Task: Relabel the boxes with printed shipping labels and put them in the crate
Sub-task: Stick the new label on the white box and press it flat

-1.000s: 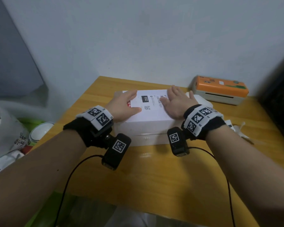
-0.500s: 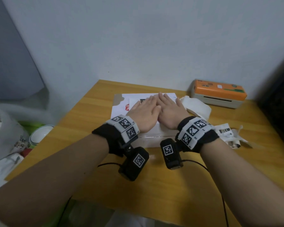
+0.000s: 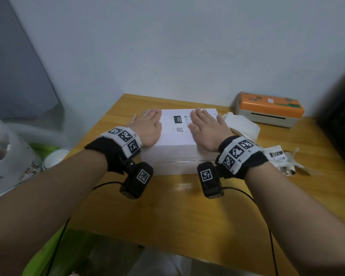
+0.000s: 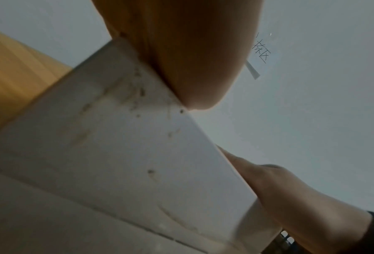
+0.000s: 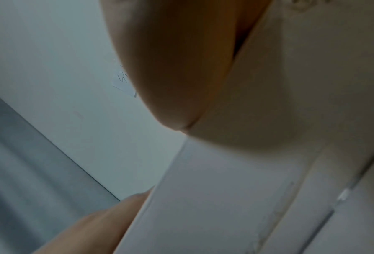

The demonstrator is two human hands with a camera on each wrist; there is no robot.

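white box (image 3: 176, 154): lies on the wooden tabletop (image 3: 187, 212) toward its far edge, roughly midway between the left and right edges, long side facing the person. a seam runs along its near side face.

shipping label (image 3: 178, 124): stuck flat on the box top; a black block reading "032" and a small square code show between the two hands.

left hand (image 3: 147, 126): flat, fingers straight, palm down on the left part of the box top, fingers reaching over its left edge. it grips nothing.

right hand (image 3: 206, 125): flat, fingers straight and slightly spread, palm down on the right part of the box top, near its right edge. it grips nothing.

label printer (image 3: 270, 108): orange lid, pale body, at the far right corner of the tabletop, apart from the box.

white paper wad (image 3: 242, 124): just beside the box's right edge, between box and printer.

peeled label scraps (image 3: 285, 160): near the right edge.

bare wood spans from the box's near side to the tabletop's near edge.
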